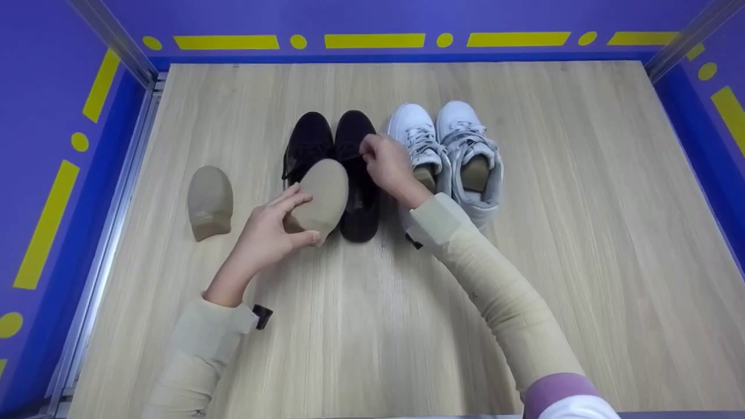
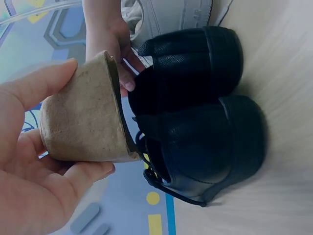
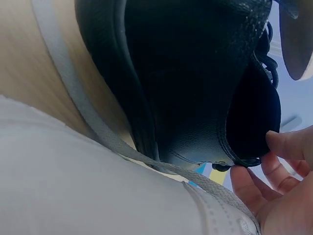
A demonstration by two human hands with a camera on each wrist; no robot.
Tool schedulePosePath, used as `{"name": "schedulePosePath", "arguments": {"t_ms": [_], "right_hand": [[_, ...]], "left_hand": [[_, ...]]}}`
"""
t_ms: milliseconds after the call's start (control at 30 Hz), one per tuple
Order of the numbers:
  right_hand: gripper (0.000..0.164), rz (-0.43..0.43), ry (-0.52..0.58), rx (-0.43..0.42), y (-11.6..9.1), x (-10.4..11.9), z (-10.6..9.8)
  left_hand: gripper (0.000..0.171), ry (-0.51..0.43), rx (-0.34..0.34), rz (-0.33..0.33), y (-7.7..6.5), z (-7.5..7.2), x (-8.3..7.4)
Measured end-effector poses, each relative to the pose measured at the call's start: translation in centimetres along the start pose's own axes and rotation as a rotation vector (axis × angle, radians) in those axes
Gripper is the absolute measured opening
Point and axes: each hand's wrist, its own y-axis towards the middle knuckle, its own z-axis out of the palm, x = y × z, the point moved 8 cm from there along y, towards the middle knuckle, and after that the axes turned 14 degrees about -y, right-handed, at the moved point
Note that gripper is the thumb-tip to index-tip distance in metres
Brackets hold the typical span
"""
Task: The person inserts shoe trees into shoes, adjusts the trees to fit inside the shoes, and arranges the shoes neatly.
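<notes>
My left hand (image 1: 262,233) grips a brown moulded-pulp shoe insert (image 1: 325,192), thumb on one side and fingers on the other. It is held above the left black lace-up shoe (image 1: 308,137) and hides part of it. Beside that stands the right black shoe (image 1: 359,218), its opening facing up. At its lace area my right hand (image 1: 391,166) pinches the edge of the opening between thumb and fingers, as the right wrist view shows. In the left wrist view the insert (image 2: 88,115) is close to the black shoes' openings, apart from the heels.
Another brown insert (image 1: 209,195) lies on the wooden tabletop (image 1: 570,262) at the left. To the right of the black shoes stand two white sneakers (image 1: 460,113) with brown inserts (image 1: 475,173) inside. Blue walls (image 1: 407,17) with yellow marks border the table.
</notes>
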Motion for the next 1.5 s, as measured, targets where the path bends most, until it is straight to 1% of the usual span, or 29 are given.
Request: {"name": "schedulePosePath", "arguments": {"t_ms": [133, 300, 633, 900, 1033, 1267, 1500], "right_hand": [[0.008, -0.002, -0.011, -0.007, 0.0, 0.0, -0.1], [0.007, -0.011, -0.021, -0.014, 0.0, 0.0, -0.1], [0.007, -0.014, -0.005, -0.01, 0.1, 0.0, -0.2], [0.007, -0.019, 0.006, -0.006, 0.1, -0.1, -0.1], [0.008, -0.024, 0.01, -0.003, 0.1, 0.0, -0.1], [0.006, -0.011, -0.004, 0.011, 0.1, -0.1, 0.0], [0.006, -0.012, 0.0, 0.015, 0.1, 0.0, 0.0]], "left_hand": [[0.061, 0.005, 0.027, 0.025, 0.1, 0.5, -0.7], [0.062, 0.033, 0.07, 0.04, 0.5, 1.2, -1.2], [0.058, 0.115, 0.126, 0.037, 1.5, 2.1, -2.0], [0.058, 0.194, 0.171, 0.013, 2.4, 3.0, -2.8], [0.058, 0.214, 0.172, 0.008, 3.0, 3.3, -3.0], [0.057, 0.199, 0.151, -0.002, 3.8, 3.6, -3.2], [0.058, 0.232, 0.154, -0.03, 4.4, 4.1, -3.5]]}}
